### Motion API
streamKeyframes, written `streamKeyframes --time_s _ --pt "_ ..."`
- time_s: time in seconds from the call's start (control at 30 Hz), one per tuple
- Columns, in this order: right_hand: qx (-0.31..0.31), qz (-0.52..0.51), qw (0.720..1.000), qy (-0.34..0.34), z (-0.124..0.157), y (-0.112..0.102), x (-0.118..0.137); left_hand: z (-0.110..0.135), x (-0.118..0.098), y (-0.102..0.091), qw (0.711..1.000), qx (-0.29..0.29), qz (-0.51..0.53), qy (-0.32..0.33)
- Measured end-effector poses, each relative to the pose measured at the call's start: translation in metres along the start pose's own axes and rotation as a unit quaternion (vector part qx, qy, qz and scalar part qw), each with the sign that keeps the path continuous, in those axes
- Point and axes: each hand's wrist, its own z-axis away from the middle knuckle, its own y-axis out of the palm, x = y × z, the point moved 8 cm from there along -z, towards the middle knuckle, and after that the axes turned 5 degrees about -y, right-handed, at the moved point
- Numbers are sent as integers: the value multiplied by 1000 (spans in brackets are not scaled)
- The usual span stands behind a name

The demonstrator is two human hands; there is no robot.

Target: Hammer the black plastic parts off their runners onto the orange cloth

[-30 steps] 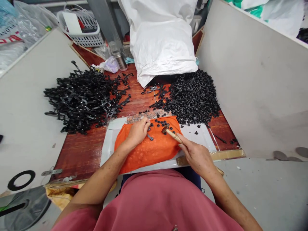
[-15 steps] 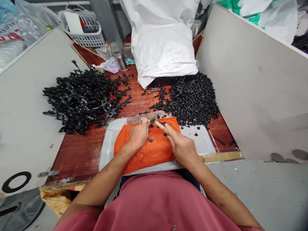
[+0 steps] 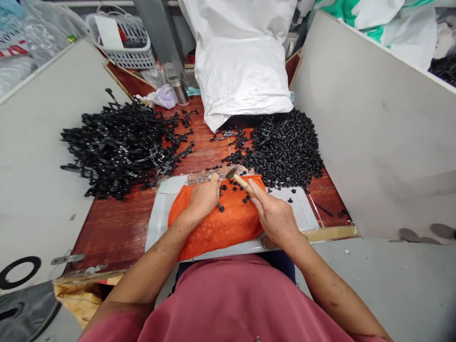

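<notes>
My right hand (image 3: 276,216) is closed round the wooden handle of a small hammer (image 3: 243,182). Its dark head is raised slightly, just right of my left fingertips. My left hand (image 3: 204,197) is closed in a pinch at the far edge of an orange cloth (image 3: 213,232). From under its fingers sticks out a black plastic strip (image 3: 221,208) with a round end; the rest of it is hidden. Several small black round pieces (image 3: 245,198) lie on the cloth between my hands. Behind the fingertips is a speckled stone block (image 3: 199,177).
A tangled heap of black strips (image 3: 121,147) covers the table's left side. Small black studs (image 3: 288,147) are piled at the right, below a white sack (image 3: 245,71). Grey partitions (image 3: 370,128) wall both sides. A steel flask (image 3: 178,89) and a white basket (image 3: 131,54) stand behind.
The hammer and my right hand have moved up and slightly right, away from my left fingertips. My left hand stays almost in place.
</notes>
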Motion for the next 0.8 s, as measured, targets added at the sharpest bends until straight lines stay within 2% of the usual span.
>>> streamKeyframes --time_s 0.07,0.17,0.3,0.43,0.53,0.57,0.63,0.67,0.73,0.8 --pt "10 16 1000 5 0 2 0 0 1 -1 1000 -3 -2 -4" --pt "67 53 996 -10 0 15 3 0 2 -2 1000 5 0 -15" --pt "46 57 997 -12 -2 18 7 2 2 1 1000 9 7 -17" --pt "67 34 997 -15 -1 24 9 5 3 8 1000 15 12 -19" --pt "19 -56 998 -16 9 13 2 4 7 -5 1000 20 16 10" --pt "1 -93 996 -11 15 8 -5 1 12 -18 1000 16 10 13" --pt "-30 -154 988 13 33 1 -23 -8 37 -62 999 -20 -18 -23" --pt "-46 -173 983 31 44 -1 -34 -12 56 -93 996 -59 -39 -61" --pt "-75 -207 972 79 67 1 -60 -16 95 -167 971 -175 -72 -148" --pt "-97 -229 960 130 88 11 -85 -14 123 -232 938 -272 -102 -187"
